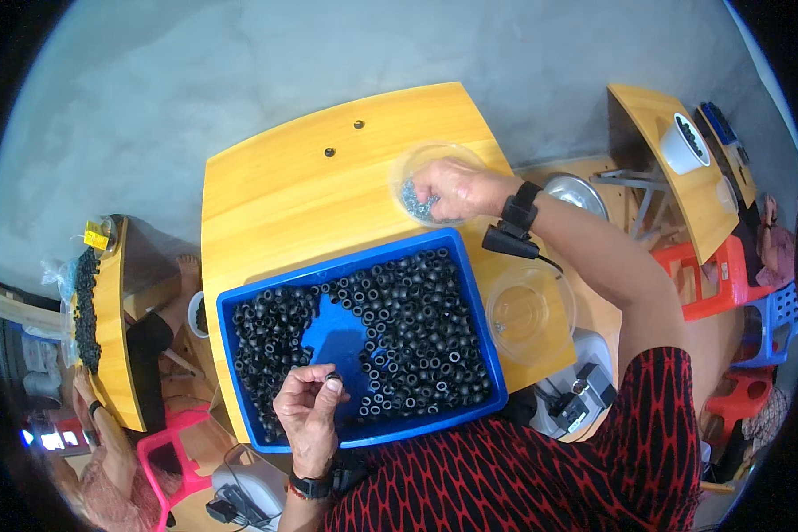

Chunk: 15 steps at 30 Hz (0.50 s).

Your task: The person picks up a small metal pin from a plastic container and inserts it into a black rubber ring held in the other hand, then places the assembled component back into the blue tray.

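Note:
A blue tray (239, 306) on a yellow wooden table (293, 195) holds several small black rubber rings (417, 319), with a bare blue patch in the middle. My left hand (309, 403) hovers over the tray's near edge, pinching one black ring (332, 379) between thumb and fingers. My right hand (457, 188) reaches into a clear plastic bowl (410, 168) beyond the tray, its fingers closed among small silvery-blue metal pieces (417, 208). Whether it grips any is hidden by the fingers. A black band with a small device sits on that wrist.
An empty clear plastic bowl (530, 310) stands right of the tray. Another person (120, 461) works at a table (106, 328) on the left with a pile of black rings. Red, pink and blue stools and a further table with a white bowl (685, 142) stand at the right.

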### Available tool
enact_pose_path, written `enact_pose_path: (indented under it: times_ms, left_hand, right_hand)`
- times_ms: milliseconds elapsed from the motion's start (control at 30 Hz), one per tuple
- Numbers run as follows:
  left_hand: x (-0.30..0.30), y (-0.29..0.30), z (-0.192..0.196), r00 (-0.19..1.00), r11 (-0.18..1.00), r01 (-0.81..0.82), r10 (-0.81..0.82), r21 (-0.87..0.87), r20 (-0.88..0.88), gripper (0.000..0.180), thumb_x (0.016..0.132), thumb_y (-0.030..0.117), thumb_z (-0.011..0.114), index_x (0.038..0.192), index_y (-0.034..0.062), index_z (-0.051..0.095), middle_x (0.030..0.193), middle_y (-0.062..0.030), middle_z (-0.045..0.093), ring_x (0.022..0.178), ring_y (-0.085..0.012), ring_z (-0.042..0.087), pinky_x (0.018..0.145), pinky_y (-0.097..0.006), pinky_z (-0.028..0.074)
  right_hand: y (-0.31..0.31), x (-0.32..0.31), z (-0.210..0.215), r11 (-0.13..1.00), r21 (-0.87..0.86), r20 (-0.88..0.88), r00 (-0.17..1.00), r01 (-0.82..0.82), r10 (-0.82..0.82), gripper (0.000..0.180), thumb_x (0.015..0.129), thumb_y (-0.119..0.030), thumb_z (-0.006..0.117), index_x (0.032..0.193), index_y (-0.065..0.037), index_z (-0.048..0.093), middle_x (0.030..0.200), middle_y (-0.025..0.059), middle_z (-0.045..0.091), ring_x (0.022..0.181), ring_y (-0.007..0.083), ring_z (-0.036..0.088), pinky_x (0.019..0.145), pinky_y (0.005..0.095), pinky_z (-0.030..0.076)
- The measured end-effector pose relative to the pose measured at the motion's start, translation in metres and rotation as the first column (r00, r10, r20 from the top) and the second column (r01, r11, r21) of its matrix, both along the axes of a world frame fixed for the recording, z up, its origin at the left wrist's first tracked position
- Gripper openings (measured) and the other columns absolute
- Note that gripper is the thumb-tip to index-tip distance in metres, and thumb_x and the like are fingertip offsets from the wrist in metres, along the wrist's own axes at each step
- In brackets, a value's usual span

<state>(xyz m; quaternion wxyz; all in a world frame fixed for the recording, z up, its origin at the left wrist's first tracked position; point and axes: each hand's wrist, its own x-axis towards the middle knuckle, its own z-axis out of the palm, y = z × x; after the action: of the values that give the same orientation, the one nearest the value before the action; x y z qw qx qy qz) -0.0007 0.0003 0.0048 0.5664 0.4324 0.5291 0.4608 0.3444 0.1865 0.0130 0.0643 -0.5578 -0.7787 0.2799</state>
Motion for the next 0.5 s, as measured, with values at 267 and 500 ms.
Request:
enact_pose_path:
  times_ms: [267,500]
  left_hand:
    - [-0.001,-0.001,-0.001,1.000,0.999,0.011,-0.012,0.031,0.022,0.015,0.089,0.008,0.072,0.098,0.0020,0.062,0.094,-0.0051,0.066,0.073,-0.0105,0.062,0.064,-0.029,0.058]
    - [-0.001,-0.001,0.000,1.000,1.000,0.019,-0.019,0.023,-0.006,0.015,0.089,0.009,0.071,0.098,0.0017,0.063,0.092,-0.0042,0.065,0.073,-0.0103,0.062,0.063,-0.028,0.057]
  right_hand:
    - [0.001,0.011,0.020,0.961,-0.191,-0.386,0.885,0.202,-0.262,0.026,0.074,-0.004,0.072,0.099,0.001,0.069,0.083,0.0120,0.067,0.071,0.0168,0.065,0.063,0.0313,0.054]
    - [0.001,0.009,0.011,0.969,-0.116,-0.320,0.915,0.221,-0.246,0.022,0.074,-0.002,0.071,0.096,0.001,0.070,0.083,0.0119,0.068,0.061,0.0162,0.065,0.061,0.0306,0.055]
